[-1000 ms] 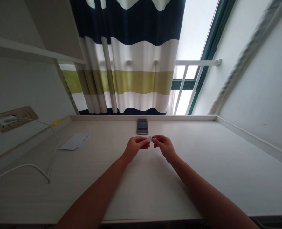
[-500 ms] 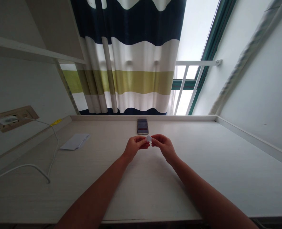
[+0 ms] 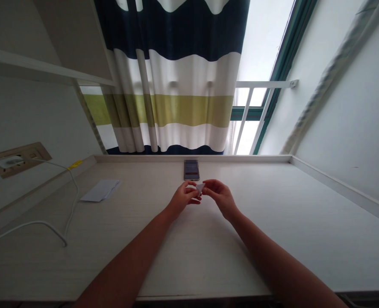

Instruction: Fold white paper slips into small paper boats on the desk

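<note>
Between my two hands, above the middle of the desk, is a small piece of folded white paper (image 3: 200, 187), roughly triangular. My left hand (image 3: 182, 197) pinches its left side, the lower fingers slightly spread beneath. At its upper right corner, thumb and fingertips of my right hand (image 3: 220, 196) close on the paper. Just beyond the hands a phone (image 3: 191, 170) lies flat on the desk with its screen lit. The paper's underside and lower edge are partly hidden by fingers.
A stack of white paper (image 3: 100, 191) lies on the desk (image 3: 195, 256) to the left. A white cable (image 3: 75, 188) runs from a wall socket (image 3: 32, 154) across the desk's left side. Raised edging borders the back, and a striped curtain (image 3: 189, 77) hangs behind it.
The white paper has turned in my fingers and now shows a larger, pointed triangular shape. My left hand's fingers have spread and shifted around it; the right hand has barely moved.
</note>
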Motion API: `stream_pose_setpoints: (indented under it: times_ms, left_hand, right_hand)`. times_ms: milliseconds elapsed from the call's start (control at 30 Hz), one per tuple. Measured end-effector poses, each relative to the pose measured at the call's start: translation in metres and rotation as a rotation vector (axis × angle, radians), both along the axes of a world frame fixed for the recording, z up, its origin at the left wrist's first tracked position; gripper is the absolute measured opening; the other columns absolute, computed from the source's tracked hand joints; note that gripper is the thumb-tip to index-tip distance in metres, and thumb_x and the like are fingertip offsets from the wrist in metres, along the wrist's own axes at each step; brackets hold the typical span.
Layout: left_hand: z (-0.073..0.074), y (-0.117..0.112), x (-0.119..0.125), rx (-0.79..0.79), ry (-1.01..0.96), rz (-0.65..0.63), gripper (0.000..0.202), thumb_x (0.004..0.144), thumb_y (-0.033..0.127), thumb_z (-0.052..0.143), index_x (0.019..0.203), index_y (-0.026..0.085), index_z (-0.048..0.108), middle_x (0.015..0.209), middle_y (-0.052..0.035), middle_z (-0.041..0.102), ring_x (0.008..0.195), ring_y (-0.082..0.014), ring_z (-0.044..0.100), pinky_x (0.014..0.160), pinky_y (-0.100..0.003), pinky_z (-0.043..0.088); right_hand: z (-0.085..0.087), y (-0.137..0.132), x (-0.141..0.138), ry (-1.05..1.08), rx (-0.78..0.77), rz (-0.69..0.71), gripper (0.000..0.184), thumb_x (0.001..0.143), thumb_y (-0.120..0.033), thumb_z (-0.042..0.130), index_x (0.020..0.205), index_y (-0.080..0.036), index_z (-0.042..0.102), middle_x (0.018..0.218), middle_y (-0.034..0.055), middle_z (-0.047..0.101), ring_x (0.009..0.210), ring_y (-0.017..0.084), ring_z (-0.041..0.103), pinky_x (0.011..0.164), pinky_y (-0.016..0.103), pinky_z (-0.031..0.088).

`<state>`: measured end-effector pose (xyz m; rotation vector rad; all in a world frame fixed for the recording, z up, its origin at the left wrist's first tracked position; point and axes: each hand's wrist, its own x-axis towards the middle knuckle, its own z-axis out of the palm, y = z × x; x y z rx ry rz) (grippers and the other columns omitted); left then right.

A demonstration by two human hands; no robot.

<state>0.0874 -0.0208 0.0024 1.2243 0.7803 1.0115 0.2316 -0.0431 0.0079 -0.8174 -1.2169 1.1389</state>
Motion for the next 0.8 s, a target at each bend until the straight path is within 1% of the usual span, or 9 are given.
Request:
stream_pose_setpoints:
  times_ms: [67, 167, 367, 500, 633, 800]
  left_hand:
    - [-0.0001, -0.0001, 0.0003, 0.003, -0.013, -0.002, 0.031, 0.064, 0.024, 0.065, 0.087, 0.017, 0.046, 0.068, -0.0023, 0.061, 0.063, -0.0143, 0.06, 0.063, -0.034, 0.05]
    - [-0.0009, 0.0004, 0.0005, 0.011, -0.016, -0.017, 0.032, 0.064, 0.026, 0.065, 0.087, 0.017, 0.046, 0.069, -0.0034, 0.062, 0.063, -0.0146, 0.06, 0.064, -0.033, 0.049]
    - [-0.0034, 0.0028, 0.0, 0.023, -0.023, -0.048, 0.033, 0.063, 0.03, 0.066, 0.089, 0.013, 0.053, 0.076, -0.0063, 0.063, 0.062, -0.0142, 0.06, 0.065, -0.032, 0.049]
    - [-0.0032, 0.0028, 0.0004, 0.006, -0.02, -0.053, 0.037, 0.06, 0.028, 0.069, 0.091, 0.012, 0.057, 0.081, -0.0075, 0.063, 0.065, -0.015, 0.061, 0.066, -0.033, 0.05]
    - [-0.001, 0.0008, 0.0016, -0.003, 0.012, -0.042, 0.041, 0.057, 0.026, 0.071, 0.093, 0.011, 0.059, 0.079, -0.0083, 0.065, 0.067, -0.016, 0.062, 0.068, -0.033, 0.05]
    - [0.0014, -0.0016, 0.0025, 0.023, 0.045, -0.034, 0.041, 0.059, 0.027, 0.07, 0.095, 0.01, 0.06, 0.077, -0.0081, 0.067, 0.068, -0.0166, 0.062, 0.07, -0.034, 0.05]
  right_hand:
    - [-0.0001, 0.0001, 0.0, -0.012, 0.004, 0.012, 0.021, 0.059, -0.023, 0.068, 0.078, -0.018, 0.061, 0.073, 0.0007, 0.064, 0.068, 0.014, 0.059, 0.069, 0.033, 0.047]
    - [-0.0012, 0.0012, 0.0, -0.02, 0.003, 0.007, 0.02, 0.059, -0.022, 0.068, 0.077, -0.018, 0.061, 0.074, 0.001, 0.064, 0.068, 0.014, 0.058, 0.069, 0.032, 0.047]
    - [-0.0039, 0.0031, 0.0006, -0.054, 0.012, -0.012, 0.022, 0.059, -0.023, 0.068, 0.079, -0.019, 0.061, 0.071, 0.0005, 0.064, 0.066, 0.014, 0.058, 0.066, 0.031, 0.047]
    - [-0.0057, 0.0041, 0.0013, -0.091, 0.021, -0.025, 0.023, 0.06, -0.026, 0.067, 0.081, -0.019, 0.062, 0.071, 0.0009, 0.064, 0.068, 0.015, 0.058, 0.067, 0.031, 0.047]
    - [-0.0056, 0.0035, 0.0011, -0.122, 0.01, -0.037, 0.024, 0.06, -0.028, 0.067, 0.082, -0.019, 0.062, 0.07, 0.0011, 0.064, 0.067, 0.015, 0.059, 0.065, 0.031, 0.048]
    - [-0.0043, 0.0012, 0.0011, -0.172, 0.014, -0.024, 0.026, 0.063, -0.03, 0.065, 0.085, -0.019, 0.062, 0.07, 0.0024, 0.065, 0.066, 0.016, 0.061, 0.063, 0.032, 0.05]
